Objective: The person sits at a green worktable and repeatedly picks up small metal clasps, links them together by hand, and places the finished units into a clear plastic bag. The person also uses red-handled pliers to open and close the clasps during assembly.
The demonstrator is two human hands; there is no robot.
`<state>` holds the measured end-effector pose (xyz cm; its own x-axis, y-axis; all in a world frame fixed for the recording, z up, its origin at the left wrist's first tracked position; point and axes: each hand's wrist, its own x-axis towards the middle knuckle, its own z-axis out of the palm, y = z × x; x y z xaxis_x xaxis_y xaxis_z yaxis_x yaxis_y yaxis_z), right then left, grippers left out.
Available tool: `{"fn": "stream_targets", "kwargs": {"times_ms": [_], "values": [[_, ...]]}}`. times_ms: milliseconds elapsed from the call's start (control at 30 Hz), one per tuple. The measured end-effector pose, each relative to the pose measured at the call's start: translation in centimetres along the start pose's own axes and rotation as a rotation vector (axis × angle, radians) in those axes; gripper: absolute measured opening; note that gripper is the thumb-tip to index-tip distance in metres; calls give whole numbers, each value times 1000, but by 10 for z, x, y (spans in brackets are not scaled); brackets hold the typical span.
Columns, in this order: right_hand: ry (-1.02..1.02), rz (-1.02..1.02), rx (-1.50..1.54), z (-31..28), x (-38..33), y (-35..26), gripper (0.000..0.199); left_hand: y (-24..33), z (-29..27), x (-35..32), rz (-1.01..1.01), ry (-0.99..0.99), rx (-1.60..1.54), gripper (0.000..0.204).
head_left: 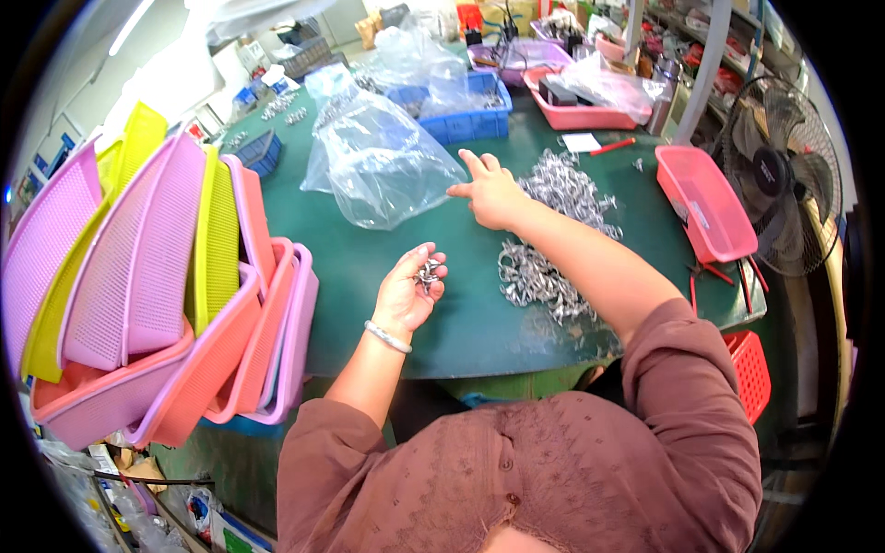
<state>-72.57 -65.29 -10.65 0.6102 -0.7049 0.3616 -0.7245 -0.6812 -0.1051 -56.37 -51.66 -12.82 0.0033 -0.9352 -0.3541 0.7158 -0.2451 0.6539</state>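
Brown shirt (572, 461) nearest; left hand (403, 297), fingers curled, cups metal parts (427, 276) over the counter (334, 253); right hand (495, 195), fingers spread and empty, beside the bag (383, 175); likely a reach, needing a light pinch next.

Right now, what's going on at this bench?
At a green flat-topped table, a person's left hand is turned palm up, holding a few small silvery metal pieces. The right hand, fingers apart, is at the right edge of a clear thin plastic bag; whether it touches can't be made out. A loose heap of silvery metal parts shows on both sides of the right forearm. Pink, purple and yellow-green plastic baskets are piled at the left.
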Motion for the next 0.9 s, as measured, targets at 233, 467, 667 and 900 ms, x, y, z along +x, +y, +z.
{"fn": "stream_targets", "kwargs": {"times_ms": [233, 467, 667, 900], "values": [[0, 58, 333, 37, 74, 10, 27, 68, 2, 70, 161, 34, -79, 10], [62, 277, 1277, -57, 92, -17, 11, 166, 52, 98, 360, 106, 526, 33], [146, 401, 1542, -121, 111, -9, 9, 207, 104, 22, 367, 114, 2057, 76], [178, 412, 1611, -160, 128, -15, 12, 221, 132, -43, 57, 34, 2362, 67]]}}
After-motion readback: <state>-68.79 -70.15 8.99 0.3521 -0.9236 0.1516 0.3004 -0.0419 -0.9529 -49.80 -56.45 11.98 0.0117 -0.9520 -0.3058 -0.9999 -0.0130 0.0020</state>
